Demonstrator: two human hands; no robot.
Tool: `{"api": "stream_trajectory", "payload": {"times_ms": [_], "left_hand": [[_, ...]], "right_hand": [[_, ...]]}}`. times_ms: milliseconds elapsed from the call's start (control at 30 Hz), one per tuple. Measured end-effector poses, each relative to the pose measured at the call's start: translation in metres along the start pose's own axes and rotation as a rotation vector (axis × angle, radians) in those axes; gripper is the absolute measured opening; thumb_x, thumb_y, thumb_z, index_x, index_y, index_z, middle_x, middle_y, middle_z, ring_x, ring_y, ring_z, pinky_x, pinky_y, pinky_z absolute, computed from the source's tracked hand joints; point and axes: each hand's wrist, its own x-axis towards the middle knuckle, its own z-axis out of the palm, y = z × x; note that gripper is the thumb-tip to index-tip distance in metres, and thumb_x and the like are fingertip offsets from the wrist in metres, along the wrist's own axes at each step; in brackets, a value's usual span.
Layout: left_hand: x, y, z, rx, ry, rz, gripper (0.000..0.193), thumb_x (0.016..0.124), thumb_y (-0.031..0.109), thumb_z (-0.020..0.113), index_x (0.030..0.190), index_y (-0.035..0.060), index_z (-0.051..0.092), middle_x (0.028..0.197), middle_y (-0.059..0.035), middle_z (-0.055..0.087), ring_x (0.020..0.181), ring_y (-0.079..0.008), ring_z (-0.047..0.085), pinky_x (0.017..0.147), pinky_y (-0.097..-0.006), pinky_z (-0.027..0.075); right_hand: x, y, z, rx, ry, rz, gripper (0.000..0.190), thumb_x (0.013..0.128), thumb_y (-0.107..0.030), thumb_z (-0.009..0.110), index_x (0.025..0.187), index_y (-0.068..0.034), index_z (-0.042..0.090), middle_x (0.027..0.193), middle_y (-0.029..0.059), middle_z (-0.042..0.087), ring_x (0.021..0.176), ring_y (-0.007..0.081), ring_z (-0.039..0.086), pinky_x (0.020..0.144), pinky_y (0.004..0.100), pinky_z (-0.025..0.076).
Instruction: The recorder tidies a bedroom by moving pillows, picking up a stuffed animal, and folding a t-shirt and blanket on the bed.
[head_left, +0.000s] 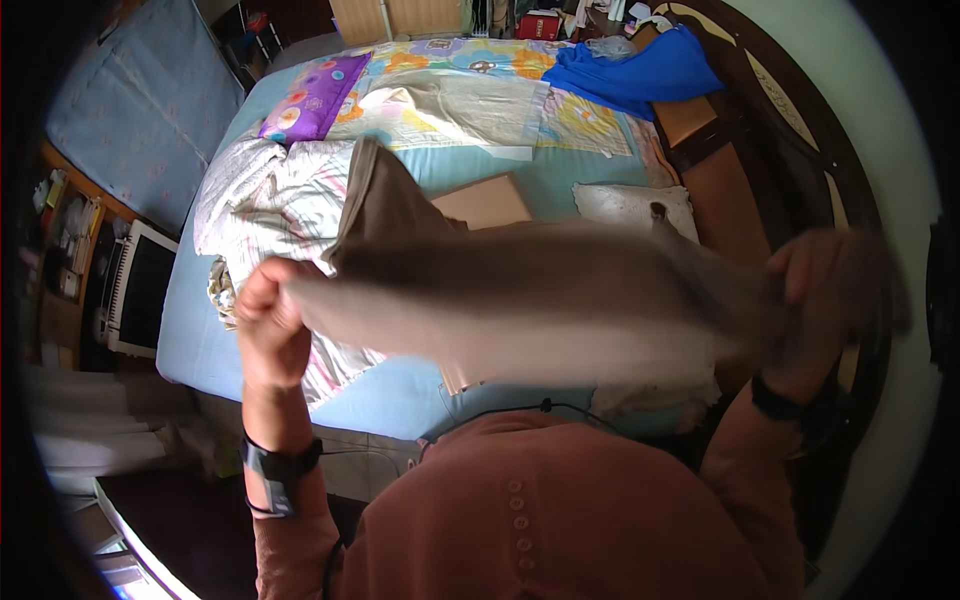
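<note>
A brown cloth garment (525, 300) is stretched in the air before my chest, blurred by motion. At its left end my left hand (274, 322) grips a corner in closed fingers. My right hand (814, 300), also blurred, clasps the opposite end. A darker fold of the garment rises at the upper left. Behind it, a flat tan board or box (484, 201) lies on the light blue bed sheet (206, 322), partly hidden by the cloth.
A crumpled striped quilt (292, 195) covers the bed's left part. A white pillow (630, 202) lies near the dark wooden headboard (772, 142). Farther back are a purple pillow (319, 94), a pale spread cloth (480, 105) and a blue cloth (630, 75). A shelf unit (71, 255) stands left.
</note>
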Motion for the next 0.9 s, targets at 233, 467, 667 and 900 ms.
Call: {"api": "stream_trajectory", "payload": {"times_ms": [233, 467, 667, 900], "left_hand": [[-0.076, -0.108, -0.032, 0.442, 0.096, -0.630, 0.009, 0.076, 0.004, 0.058, 0.085, 0.0020, 0.059, 0.075, 0.0013, 0.056, 0.069, -0.0082, 0.047, 0.065, -0.0223, 0.040], [-0.142, -0.171, -0.073, 0.842, -0.127, -0.946, 0.021, 0.074, 0.013, 0.059, 0.091, 0.0019, 0.059, 0.084, -0.0107, 0.060, 0.076, -0.0161, 0.054, 0.070, -0.0278, 0.043], [-0.096, -0.215, -0.055, 0.924, -0.101, -0.773, 0.040, 0.072, 0.017, 0.061, 0.108, 0.0029, 0.049, 0.102, -0.0153, 0.054, 0.089, -0.0252, 0.054, 0.077, -0.0320, 0.043], [-0.036, -0.292, -0.029, 1.120, -0.090, -0.563, 0.073, 0.064, 0.026, 0.068, 0.121, -0.0004, 0.031, 0.111, -0.0230, 0.044, 0.103, -0.0331, 0.045, 0.086, -0.0361, 0.038]], "right_hand": [[-0.051, 0.123, -0.007, -0.426, -0.035, 0.920, 0.033, 0.075, -0.021, 0.060, 0.097, 0.003, 0.057, 0.086, 0.0063, 0.060, 0.080, 0.0119, 0.055, 0.072, 0.0266, 0.044], [-0.125, 0.210, -0.023, -0.405, -0.220, 1.404, 0.039, 0.075, -0.024, 0.059, 0.105, -0.001, 0.053, 0.095, 0.0078, 0.059, 0.084, 0.0156, 0.054, 0.075, 0.0293, 0.042], [-0.095, 0.271, -0.050, -0.699, 0.025, 1.081, 0.044, 0.076, -0.025, 0.058, 0.111, -0.002, 0.047, 0.105, 0.0133, 0.054, 0.091, 0.0200, 0.053, 0.074, 0.0297, 0.043], [-0.076, 0.340, -0.106, -1.098, 0.336, 0.803, 0.065, 0.072, -0.015, 0.059, 0.128, -0.013, 0.027, 0.124, 0.0180, 0.035, 0.092, 0.0270, 0.053, 0.075, 0.0343, 0.045]]}}
